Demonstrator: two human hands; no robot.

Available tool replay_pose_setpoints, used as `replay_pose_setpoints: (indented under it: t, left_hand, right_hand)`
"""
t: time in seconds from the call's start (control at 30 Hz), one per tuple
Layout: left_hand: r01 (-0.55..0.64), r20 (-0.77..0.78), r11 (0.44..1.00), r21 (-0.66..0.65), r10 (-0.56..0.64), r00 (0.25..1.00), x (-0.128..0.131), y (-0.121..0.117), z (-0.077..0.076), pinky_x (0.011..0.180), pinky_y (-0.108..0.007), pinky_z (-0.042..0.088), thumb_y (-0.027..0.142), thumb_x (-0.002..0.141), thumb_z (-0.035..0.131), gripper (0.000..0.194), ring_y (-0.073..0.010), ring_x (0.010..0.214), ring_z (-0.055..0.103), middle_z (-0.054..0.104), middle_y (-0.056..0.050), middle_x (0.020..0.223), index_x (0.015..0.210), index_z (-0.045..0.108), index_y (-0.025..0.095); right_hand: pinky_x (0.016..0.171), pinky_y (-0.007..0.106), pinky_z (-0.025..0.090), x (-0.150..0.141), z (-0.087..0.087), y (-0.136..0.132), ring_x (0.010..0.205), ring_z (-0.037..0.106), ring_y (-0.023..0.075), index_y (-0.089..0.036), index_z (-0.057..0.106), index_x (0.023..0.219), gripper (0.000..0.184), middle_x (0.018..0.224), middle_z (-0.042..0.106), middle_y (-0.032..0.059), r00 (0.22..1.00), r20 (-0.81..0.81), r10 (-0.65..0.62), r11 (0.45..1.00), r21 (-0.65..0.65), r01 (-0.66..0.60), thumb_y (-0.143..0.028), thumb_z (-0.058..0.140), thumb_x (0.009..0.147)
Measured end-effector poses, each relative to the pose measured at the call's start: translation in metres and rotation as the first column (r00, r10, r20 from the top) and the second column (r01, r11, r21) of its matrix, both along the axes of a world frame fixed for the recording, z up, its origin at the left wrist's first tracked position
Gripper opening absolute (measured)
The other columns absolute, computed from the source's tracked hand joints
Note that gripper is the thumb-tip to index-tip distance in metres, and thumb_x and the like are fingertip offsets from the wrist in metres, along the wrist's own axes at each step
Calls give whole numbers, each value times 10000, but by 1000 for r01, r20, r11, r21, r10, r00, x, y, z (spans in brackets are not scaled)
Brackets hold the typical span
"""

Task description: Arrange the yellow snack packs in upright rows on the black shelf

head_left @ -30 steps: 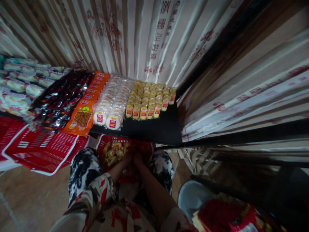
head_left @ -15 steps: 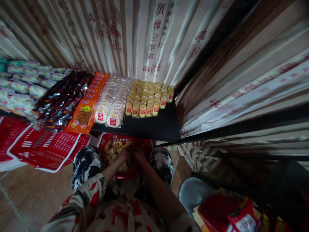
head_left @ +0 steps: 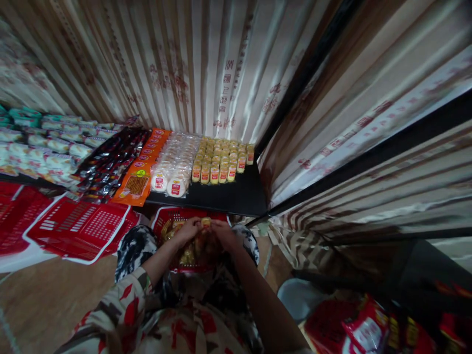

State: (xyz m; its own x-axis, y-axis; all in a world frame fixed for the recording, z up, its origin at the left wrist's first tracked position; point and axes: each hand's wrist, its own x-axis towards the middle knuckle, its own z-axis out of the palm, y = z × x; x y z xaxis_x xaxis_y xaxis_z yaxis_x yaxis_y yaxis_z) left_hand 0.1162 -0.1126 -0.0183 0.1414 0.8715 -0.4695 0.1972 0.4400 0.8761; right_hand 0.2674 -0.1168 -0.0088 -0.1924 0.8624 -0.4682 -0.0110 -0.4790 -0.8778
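Observation:
Between the fingertips of both hands is a small yellow wrapped snack (head_left: 205,222), held above a red basket (head_left: 191,212) between my knees. My left hand (head_left: 190,230) is closed on the snack's left side, and my right hand (head_left: 222,232) is closed at its right. More yellow-wrapped snacks (head_left: 187,256) lie loose in the basket. Upright rows of matching yellow snacks (head_left: 214,173) stand on the black shelf (head_left: 236,196) ahead, beside clear-wrapped round white crackers (head_left: 176,187).
Left along the shelf lie an orange snack packet (head_left: 134,189), dark shiny packets (head_left: 110,164) and white packets (head_left: 55,162). Red baskets with white rims (head_left: 79,226) stand below. Pleated curtains (head_left: 206,64) close off the back and right. Red snack bags (head_left: 368,324) lie lower right, near a pale round container (head_left: 300,297).
My hands have risen from low inside the basket to above it, with a yellow snack now showing between them. The camera view has shifted slightly.

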Motion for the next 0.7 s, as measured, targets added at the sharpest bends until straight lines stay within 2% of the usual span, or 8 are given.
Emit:
replay_pose_setpoints:
  t: [0.07,0.17,0.3,0.4,0.5,0.53,0.6,0.7]
  left_hand:
    - [-13,26,1000,17,12,1000,4,3,13,648,-222,445,269,706,602,247,-141,723,582,658,-28,758,909,626,130]
    - [4,37,998,58,-7,999,10,9,32,676,-217,445,241,722,566,243,-132,741,582,664,-38,808,925,623,120]
    - [29,-1,988,150,-29,1000,20,17,54,643,-219,432,316,740,538,297,-128,701,567,659,-40,807,944,619,117]
    - [131,-63,965,229,-119,991,25,28,70,626,-224,421,389,747,508,350,-138,696,560,660,-43,797,924,634,115]
    - [287,-213,923,257,-236,948,27,42,89,643,-227,415,371,728,492,332,-154,726,565,668,-33,782,864,669,126]
    - [346,-266,904,251,-279,923,27,47,95,656,-228,414,359,715,497,320,-157,738,567,671,-27,778,847,680,132]
    - [466,-345,857,221,-378,859,30,56,105,679,-228,414,339,686,516,303,-161,752,573,678,-18,777,834,696,145]
    - [604,-437,779,169,-490,754,38,67,115,661,-226,409,302,648,536,278,-158,719,576,678,-9,749,810,710,158]
  right_hand:
    - [532,201,436,1,13,2,531,545,96,-141,670,756,205,599,635,-2,995,-72,-71,997,-9,70,-251,618,591]
    - [524,182,429,5,30,6,521,540,79,-134,664,777,191,576,624,-13,986,-64,-154,988,-10,154,-215,641,606]
    - [479,164,397,14,49,10,502,529,70,-133,649,891,264,578,613,-25,985,-24,-171,983,68,172,-246,658,652]
    - [462,177,387,21,58,9,497,530,84,-126,597,1064,407,607,609,-18,988,75,-138,984,124,128,-356,599,727]
    - [587,247,471,30,65,10,619,592,126,-161,454,1286,612,854,662,39,927,318,-196,953,285,104,-383,593,733]
    - [683,288,489,33,68,10,720,612,152,-186,414,1327,678,983,653,61,880,412,-236,921,384,67,-362,625,707]
    - [865,350,451,39,75,12,947,582,206,-220,419,1336,721,1169,598,77,780,562,-275,831,546,-101,-298,671,665]
    - [940,353,395,47,83,15,1074,511,230,-217,516,1269,588,1168,614,73,694,697,-180,742,559,-370,-238,641,695]
